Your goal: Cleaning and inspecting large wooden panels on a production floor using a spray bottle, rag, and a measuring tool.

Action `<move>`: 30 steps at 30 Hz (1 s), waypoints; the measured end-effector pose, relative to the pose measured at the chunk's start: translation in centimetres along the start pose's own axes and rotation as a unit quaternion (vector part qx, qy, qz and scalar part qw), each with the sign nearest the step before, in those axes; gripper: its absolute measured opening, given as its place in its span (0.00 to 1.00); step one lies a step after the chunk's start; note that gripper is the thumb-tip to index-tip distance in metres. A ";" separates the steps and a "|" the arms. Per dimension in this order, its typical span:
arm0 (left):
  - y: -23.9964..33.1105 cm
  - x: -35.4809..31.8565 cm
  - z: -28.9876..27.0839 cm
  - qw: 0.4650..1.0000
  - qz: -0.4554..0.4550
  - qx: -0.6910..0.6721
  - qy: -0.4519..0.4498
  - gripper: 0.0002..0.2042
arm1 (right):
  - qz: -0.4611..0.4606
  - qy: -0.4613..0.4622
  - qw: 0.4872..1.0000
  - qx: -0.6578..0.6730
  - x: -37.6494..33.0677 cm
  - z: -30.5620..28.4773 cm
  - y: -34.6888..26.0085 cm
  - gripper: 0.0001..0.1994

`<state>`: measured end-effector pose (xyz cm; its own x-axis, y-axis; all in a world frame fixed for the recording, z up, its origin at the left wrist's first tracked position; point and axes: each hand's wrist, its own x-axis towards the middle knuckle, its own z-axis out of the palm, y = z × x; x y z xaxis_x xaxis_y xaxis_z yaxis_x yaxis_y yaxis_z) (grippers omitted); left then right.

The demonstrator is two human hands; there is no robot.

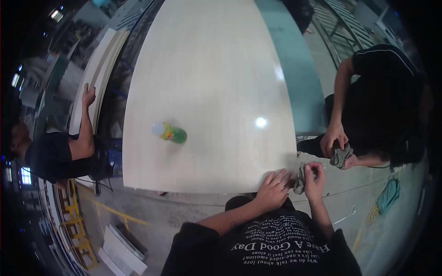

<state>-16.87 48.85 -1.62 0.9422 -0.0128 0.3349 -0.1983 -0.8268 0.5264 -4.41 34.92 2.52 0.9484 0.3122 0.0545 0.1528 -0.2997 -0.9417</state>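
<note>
My left hand (pixel 275 187) rests on the near right corner of a long pale panel (pixel 207 78), its fingers stretched out. Just off that corner, my right hand (pixel 315 178) is closed on a crumpled grey cloth (pixel 300 180), which hangs beside the panel's right edge. A bottle with green liquid (pixel 176 135), a whitish cap and a yellow-green label stands on the panel, left of the middle and apart from both hands.
At the right, a person in black (pixel 386 101) holds another grey cloth (pixel 341 156). A second person (pixel 64 154) reaches over long boards (pixel 99 73) at the left. A blue-green surface (pixel 299 78) runs along the panel. A green bag (pixel 389 197) lies on the floor.
</note>
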 end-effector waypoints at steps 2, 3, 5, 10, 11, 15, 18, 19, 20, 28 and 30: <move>-1.3 -0.8 1.5 0.999 0.005 0.021 0.037 0.18 | 0.052 -0.034 0.989 0.136 3.2 3.8 3.9 0.06; -0.7 -1.8 3.5 0.997 -0.022 0.026 0.069 0.17 | 0.101 -0.064 0.968 0.223 3.7 5.1 7.1 0.06; -0.7 -2.6 5.7 0.998 -0.046 0.027 0.032 0.17 | 0.089 -0.110 0.978 0.152 4.5 7.6 8.2 0.06; -0.8 -2.6 6.3 0.980 -0.165 0.104 -0.047 0.20 | -0.116 -0.131 0.984 0.037 5.2 11.1 6.8 0.12; -0.4 -2.3 6.6 0.978 -0.174 0.109 -0.043 0.20 | -0.120 -0.140 0.982 0.041 5.7 10.9 7.0 0.12; 2.5 -0.2 7.3 0.961 -0.240 0.137 -0.005 0.25 | -0.254 -0.211 0.943 -0.041 8.3 9.0 8.0 0.18; 4.5 0.1 7.7 0.942 -0.299 0.152 0.025 0.26 | -0.326 -0.199 0.919 -0.096 10.0 8.7 7.6 0.21; 5.1 0.4 7.8 0.932 -0.324 0.161 0.035 0.25 | -0.328 -0.213 0.917 -0.079 10.4 9.2 7.6 0.22; 5.8 0.7 7.8 0.930 -0.329 0.162 0.036 0.25 | -0.330 -0.226 0.914 -0.062 10.5 9.5 7.5 0.23; 6.7 -2.5 7.0 0.830 -0.416 0.108 0.355 0.11 | -0.459 -0.394 0.786 -0.127 5.8 5.8 8.8 0.20; 6.4 -4.4 5.4 0.814 -0.423 0.117 0.382 0.11 | -0.469 -0.405 0.777 -0.107 4.4 3.7 9.2 0.20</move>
<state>-20.82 40.60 -3.97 0.2551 0.8952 0.3655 0.5742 -0.4444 0.6876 0.19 36.85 -7.11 -0.0812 0.9231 0.3758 0.7967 0.2867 -0.5320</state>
